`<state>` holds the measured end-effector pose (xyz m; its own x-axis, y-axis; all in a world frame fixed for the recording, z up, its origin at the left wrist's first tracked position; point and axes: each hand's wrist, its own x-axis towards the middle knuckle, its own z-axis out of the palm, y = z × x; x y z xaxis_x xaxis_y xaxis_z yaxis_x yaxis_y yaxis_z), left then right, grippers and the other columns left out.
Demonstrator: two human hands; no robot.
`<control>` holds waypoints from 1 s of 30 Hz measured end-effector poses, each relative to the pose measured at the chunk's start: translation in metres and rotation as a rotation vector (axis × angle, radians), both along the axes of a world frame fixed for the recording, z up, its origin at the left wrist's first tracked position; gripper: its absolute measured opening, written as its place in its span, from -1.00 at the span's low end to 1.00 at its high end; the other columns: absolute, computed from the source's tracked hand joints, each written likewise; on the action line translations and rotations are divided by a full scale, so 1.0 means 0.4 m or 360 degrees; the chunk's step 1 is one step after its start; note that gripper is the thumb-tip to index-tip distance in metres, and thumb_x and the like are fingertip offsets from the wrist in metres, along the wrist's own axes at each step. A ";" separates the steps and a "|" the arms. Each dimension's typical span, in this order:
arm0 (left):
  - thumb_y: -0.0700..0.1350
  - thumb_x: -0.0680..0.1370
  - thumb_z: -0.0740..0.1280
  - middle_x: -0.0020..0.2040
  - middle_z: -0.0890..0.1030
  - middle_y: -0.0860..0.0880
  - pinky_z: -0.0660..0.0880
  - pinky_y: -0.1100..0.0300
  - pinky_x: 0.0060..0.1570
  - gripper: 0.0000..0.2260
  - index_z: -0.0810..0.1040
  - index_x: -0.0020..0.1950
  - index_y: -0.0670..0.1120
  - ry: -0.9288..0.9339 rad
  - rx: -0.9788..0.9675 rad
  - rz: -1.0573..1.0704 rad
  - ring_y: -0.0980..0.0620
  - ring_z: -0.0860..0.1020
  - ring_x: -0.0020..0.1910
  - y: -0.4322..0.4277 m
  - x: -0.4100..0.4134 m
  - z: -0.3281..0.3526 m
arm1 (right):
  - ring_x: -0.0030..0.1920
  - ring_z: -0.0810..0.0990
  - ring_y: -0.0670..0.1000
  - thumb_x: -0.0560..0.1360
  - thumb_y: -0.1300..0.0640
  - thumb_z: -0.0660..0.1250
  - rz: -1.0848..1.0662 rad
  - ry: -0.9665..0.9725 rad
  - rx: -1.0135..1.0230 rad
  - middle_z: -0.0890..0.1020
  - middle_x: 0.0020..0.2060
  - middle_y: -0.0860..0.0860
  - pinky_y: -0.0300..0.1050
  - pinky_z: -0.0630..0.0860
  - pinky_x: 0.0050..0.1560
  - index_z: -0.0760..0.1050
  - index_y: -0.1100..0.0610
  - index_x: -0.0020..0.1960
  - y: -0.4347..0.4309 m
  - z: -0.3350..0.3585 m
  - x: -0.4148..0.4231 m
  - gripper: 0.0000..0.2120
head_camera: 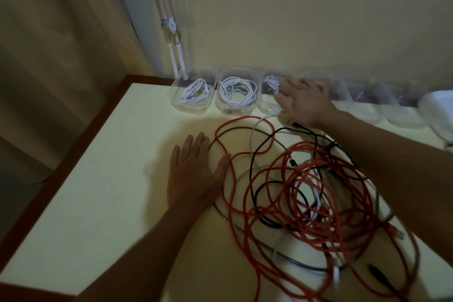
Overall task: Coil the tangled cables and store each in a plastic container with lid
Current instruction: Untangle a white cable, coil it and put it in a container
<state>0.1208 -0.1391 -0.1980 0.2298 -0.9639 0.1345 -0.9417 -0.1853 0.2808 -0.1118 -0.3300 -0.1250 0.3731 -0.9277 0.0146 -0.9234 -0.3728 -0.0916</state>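
Cables [306,191]: red, black and white, heaped in a tangle on the surface [110,179], before the containers [236,92] at the wall [294,19]. Likely light, limp, springy, apt to snag; best taken at a free plug end, not mid-loop. Left hand [193,174] flat beside the heap, right hand [304,100] over the containers, fingers [190,144] of both straight, grasping nothing.

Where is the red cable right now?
In the head view the red cable lies tangled on the table, right of the flat left hand and in front of the clear containers.
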 end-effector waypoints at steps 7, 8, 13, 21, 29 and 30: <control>0.37 0.57 -0.09 0.62 0.19 0.05 -0.06 0.00 0.58 -0.28 0.22 0.60 -0.01 0.0002 -0.0005 0.0005 0.05 0.05 0.61 -0.004 0.001 -0.002 | 0.61 0.06 0.21 0.68 -0.27 -0.17 -0.0073 0.0089 0.0149 0.22 0.60 -0.03 0.31 -0.08 0.53 0.37 -0.14 0.51 -0.002 -0.004 0.002 -0.43; 0.37 0.57 -0.09 0.62 0.19 0.05 -0.05 0.00 0.58 -0.28 0.22 0.60 -0.01 -0.0002 -0.0008 0.0004 0.05 0.05 0.61 -0.005 0.003 -0.004 | 0.60 0.08 0.19 0.68 -0.26 -0.14 -0.0076 0.0015 0.0108 0.24 0.60 -0.02 0.31 -0.06 0.52 0.40 -0.15 0.49 0.003 -0.006 0.000 -0.46; 0.38 0.55 -0.12 0.61 0.22 0.03 -0.03 -0.01 0.58 -0.26 0.25 0.59 -0.02 -0.0018 -0.0017 0.0001 0.02 0.09 0.61 -0.008 0.007 -0.007 | 0.57 0.16 0.15 0.68 -0.20 0.08 -0.0048 -0.0300 -0.0106 0.29 0.58 0.01 0.22 0.04 0.48 0.42 -0.11 0.49 0.084 -0.013 -0.030 -0.56; 0.36 0.55 -0.12 0.53 0.37 -0.10 0.07 -0.05 0.55 -0.23 0.37 0.52 -0.13 0.0155 -0.0076 -0.0035 -0.08 0.22 0.56 0.003 0.001 0.001 | 0.56 0.26 0.05 0.63 -0.31 0.06 -0.0321 -0.0617 -0.0112 0.36 0.54 -0.03 0.29 0.23 0.49 0.39 -0.06 0.51 0.470 -0.107 -0.244 -0.44; 0.48 0.52 -0.08 0.25 0.61 -0.09 0.46 -0.08 0.26 -0.22 0.52 0.35 -0.07 0.0713 -0.0259 0.0158 -0.14 0.53 0.26 0.110 -0.077 0.027 | 0.62 0.02 -0.06 0.64 -0.32 -0.15 -0.0648 -0.0377 -0.0054 0.20 0.61 -0.09 0.06 -0.05 0.60 0.10 -0.12 0.63 0.721 -0.167 -0.265 -0.38; 0.48 0.50 -0.03 0.36 0.55 -0.10 0.41 -0.06 0.35 -0.19 0.46 0.45 -0.08 0.0778 -0.0236 0.0153 -0.12 0.48 0.36 0.134 -0.098 0.031 | 0.62 0.05 -0.03 0.65 -0.29 -0.15 -0.0678 -0.0382 -0.0088 0.23 0.60 -0.07 0.07 -0.03 0.60 0.13 -0.11 0.63 0.717 -0.165 -0.258 -0.40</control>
